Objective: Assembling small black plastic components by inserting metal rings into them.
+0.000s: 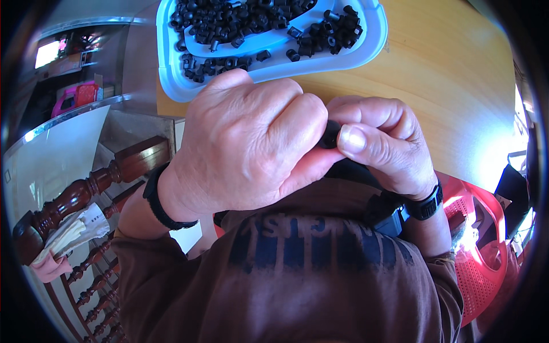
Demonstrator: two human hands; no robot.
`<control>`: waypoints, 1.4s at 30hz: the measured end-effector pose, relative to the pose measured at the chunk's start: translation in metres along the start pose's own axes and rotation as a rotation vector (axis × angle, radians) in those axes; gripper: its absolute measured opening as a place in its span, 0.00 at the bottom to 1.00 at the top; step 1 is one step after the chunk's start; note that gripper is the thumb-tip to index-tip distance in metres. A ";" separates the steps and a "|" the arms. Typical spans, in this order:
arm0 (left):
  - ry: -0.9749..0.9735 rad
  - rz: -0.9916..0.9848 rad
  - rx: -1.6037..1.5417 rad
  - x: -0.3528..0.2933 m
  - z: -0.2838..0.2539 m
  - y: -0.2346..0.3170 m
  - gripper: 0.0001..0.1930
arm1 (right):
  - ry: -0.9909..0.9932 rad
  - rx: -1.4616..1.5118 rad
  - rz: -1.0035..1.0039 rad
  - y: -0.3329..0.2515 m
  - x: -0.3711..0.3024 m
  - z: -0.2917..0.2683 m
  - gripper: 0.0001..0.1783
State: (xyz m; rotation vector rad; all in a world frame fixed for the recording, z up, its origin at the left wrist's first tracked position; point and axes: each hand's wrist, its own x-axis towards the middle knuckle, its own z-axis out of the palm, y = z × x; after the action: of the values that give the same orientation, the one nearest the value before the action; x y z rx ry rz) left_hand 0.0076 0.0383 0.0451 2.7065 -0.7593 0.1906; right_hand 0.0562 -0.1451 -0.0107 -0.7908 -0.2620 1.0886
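Note:
Between my two hands is a small black rubber-like part [330, 135], mostly covered by fingers. My right hand [383, 140] pinches it between thumb and fingertips. My left hand [251, 140] is curled closed against the part's other side, back of the hand upward, so its fingertips are hidden. Both hands are close together over the table's near edge. Just beyond them stands a white tray [366, 62] holding many small black parts [240, 23], some in an inner white dish and others loose around it.
The wooden table [440, 74] stretches to the right of the tray. A red plastic chair [480, 263] is at the lower right. On the left runs a dark turned-wood railing [94, 183] with cloths [71, 234] hung on it.

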 end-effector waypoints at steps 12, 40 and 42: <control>-0.102 -0.568 -0.792 0.000 -0.010 0.011 0.14 | -0.033 -0.071 -0.118 0.011 0.003 0.001 0.15; 0.284 -0.272 -0.711 -0.015 0.024 -0.003 0.10 | -0.137 0.050 -0.064 0.005 -0.003 -0.004 0.20; 0.278 -0.290 -0.678 -0.019 0.024 -0.001 0.09 | -0.160 0.013 -0.045 -0.008 -0.013 0.004 0.19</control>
State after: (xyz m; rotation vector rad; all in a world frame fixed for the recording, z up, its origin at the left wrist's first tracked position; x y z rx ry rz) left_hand -0.0064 0.0401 0.0179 2.0501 -0.2698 0.1913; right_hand 0.0536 -0.1560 -0.0004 -0.6845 -0.4053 1.1114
